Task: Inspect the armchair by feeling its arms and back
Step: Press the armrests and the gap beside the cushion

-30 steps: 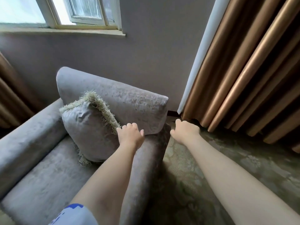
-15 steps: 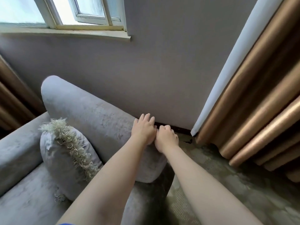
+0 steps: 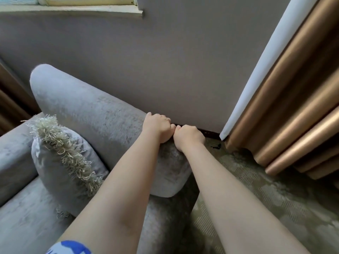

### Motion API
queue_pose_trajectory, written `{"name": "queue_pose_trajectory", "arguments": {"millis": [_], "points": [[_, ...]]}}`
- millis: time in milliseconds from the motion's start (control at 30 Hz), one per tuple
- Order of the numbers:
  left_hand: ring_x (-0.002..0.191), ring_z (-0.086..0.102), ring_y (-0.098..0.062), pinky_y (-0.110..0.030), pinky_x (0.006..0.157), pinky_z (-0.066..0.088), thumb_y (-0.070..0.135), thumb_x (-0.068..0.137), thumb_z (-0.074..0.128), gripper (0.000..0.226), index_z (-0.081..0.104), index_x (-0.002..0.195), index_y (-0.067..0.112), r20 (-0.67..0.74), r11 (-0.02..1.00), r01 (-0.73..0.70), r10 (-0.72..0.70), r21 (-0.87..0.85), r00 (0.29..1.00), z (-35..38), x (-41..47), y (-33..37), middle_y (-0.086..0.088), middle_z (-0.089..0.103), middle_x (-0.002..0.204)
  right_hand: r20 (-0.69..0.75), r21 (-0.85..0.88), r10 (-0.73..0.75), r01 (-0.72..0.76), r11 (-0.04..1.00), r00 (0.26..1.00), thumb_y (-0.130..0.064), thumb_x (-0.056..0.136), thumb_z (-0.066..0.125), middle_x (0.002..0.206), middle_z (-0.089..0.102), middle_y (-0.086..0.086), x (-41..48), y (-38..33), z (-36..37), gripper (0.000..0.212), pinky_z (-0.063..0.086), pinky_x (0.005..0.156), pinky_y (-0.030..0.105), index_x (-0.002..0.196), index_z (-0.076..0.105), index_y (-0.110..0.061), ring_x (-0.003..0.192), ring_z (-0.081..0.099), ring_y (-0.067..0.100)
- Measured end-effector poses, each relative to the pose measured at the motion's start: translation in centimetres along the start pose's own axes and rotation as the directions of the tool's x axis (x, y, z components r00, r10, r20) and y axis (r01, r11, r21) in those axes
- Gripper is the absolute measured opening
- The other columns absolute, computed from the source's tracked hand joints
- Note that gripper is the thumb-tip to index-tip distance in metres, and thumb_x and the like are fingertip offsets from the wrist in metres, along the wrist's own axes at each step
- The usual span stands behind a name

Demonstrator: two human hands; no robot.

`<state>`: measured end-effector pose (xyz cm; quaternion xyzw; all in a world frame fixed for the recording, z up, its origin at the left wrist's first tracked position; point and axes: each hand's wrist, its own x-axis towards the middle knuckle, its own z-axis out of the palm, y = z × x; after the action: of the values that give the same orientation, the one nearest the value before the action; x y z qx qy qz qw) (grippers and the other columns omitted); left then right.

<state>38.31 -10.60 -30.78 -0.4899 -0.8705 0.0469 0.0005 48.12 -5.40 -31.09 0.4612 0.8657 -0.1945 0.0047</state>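
Grey plush armchair point(image 3: 88, 110), rounded back.
Left hand point(image 3: 157, 126), right hand point(image 3: 189, 137) (touching) clamp fingers point(image 3: 165, 119) over its top edge.

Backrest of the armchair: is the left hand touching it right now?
Touching. The head view shows the left hand lying on the top edge of the backrest, with its fingers curled over the far side.

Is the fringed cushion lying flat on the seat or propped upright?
Propped upright: the fringed cushion stands on edge on the seat, leaning against the backrest, fringe uppermost.
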Motion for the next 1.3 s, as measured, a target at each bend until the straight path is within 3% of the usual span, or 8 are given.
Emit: {"name": "queue_pose_trajectory", "arguments": {"millis": [467,633,833,933,1000,1100,1200,1300], "points": [[0.115,0.050,-0.023,-0.038,0.093,0.027,0.040,0.096,0.028,0.045,0.063,0.106,0.015,0.025,0.992,-0.122,0.123,-0.016,0.992,-0.4,-11.7,5.9,-0.006,0.060,0.121,0.000,-0.004,0.123,-0.123,0.992,0.992,-0.025,0.100,0.019,0.129,0.056,0.013,-13.3,5.0,0.6,0.047,0.041,0.083,0.035,0.123,0.056,-0.009,0.119,0.052,0.031],[0.113,0.051,-0.023,-0.039,0.094,0.027,0.045,0.096,0.027,0.049,0.064,0.108,0.014,0.027,0.986,-0.166,0.165,0.010,0.986,-0.6,-16.5,7.6,-0.005,0.061,0.118,0.002,0.010,0.219,-0.219,0.976,0.976,-0.034,0.100,0.020,0.123,0.059,0.016,-18.0,6.6,1.4,0.050,0.043,0.086,0.037,0.118,0.059,-0.009,0.114,0.055,0.033],[0.113,0.050,-0.022,-0.039,0.096,0.027,0.038,0.096,0.024,0.047,0.062,0.111,0.014,0.076,0.986,-0.162,0.159,0.033,0.984,-1.3,-17.6,8.4,-0.005,0.060,0.121,0.043,-0.024,0.184,-0.183,0.983,0.982,-0.037,0.100,0.017,0.121,0.061,0.016,-18.9,7.6,1.4,0.053,0.042,0.084,0.037,0.118,0.058,-0.009,0.110,0.057,0.033],[0.123,0.044,-0.021,-0.041,0.108,0.021,0.038,0.098,0.023,0.048,0.060,0.116,0.014,0.089,0.989,-0.146,0.149,-0.032,0.985,-1.3,-17.9,8.3,-0.004,0.057,0.126,0.045,-0.059,0.138,-0.136,0.989,0.989,-0.039,0.100,0.015,0.120,0.061,0.016,-18.6,7.8,1.4,0.056,0.042,0.084,0.038,0.119,0.058,-0.007,0.109,0.057,0.033],[0.137,0.029,-0.021,-0.041,0.114,0.011,0.041,0.100,0.023,0.049,0.052,0.130,0.015,0.042,0.982,-0.122,0.129,-0.144,0.991,-0.9,-19.2,8.2,-0.003,0.048,0.141,0.048,-0.050,0.137,-0.135,0.990,0.989,-0.039,0.100,0.015,0.119,0.061,0.016,-18.7,7.9,1.4,0.057,0.042,0.080,0.038,0.118,0.059,-0.008,0.107,0.057,0.032],[0.147,0.001,-0.018,-0.041,0.116,-0.002,0.047,0.100,0.028,0.059,0.019,0.151,0.019,0.000,0.961,-0.038,0.040,-0.273,0.999,0.3,-23.1,6.9,-0.001,0.011,0.160,0.042,-0.106,0.132,-0.126,0.986,0.990,-0.036,0.099,0.018,0.122,0.058,0.018,-19.1,7.0,0.5,0.054,0.042,0.084,0.042,0.119,0.058,-0.006,0.110,0.055,0.034],[0.147,-0.004,-0.019,-0.042,0.116,-0.003,0.049,0.098,0.031,0.066,0.006,0.152,0.021,0.066,0.966,0.124,-0.112,-0.225,0.992,2.2,-29.4,3.8,-0.001,-0.002,0.160,-0.080,-0.392,-0.126,0.085,0.916,0.989,-0.021,0.096,0.032,0.127,0.050,0.017,-19.1,5.1,-0.7,0.037,0.036,0.093,0.043,0.122,0.053,-0.006,0.115,0.048,0.035],[0.147,-0.004,-0.020,-0.045,0.115,-0.001,0.049,0.098,0.030,0.066,0.008,0.152,0.018,0.189,0.873,0.450,-0.418,-0.189,0.889,3.9,-37.0,0.1,-0.003,0.000,0.161,-0.070,-0.439,-0.551,0.470,0.765,0.831,-0.015,0.084,0.054,0.119,0.050,0.020,-20.1,1.5,-0.6,0.028,0.036,0.088,0.044,0.108,0.055,-0.001,0.106,0.048,0.039]]}}
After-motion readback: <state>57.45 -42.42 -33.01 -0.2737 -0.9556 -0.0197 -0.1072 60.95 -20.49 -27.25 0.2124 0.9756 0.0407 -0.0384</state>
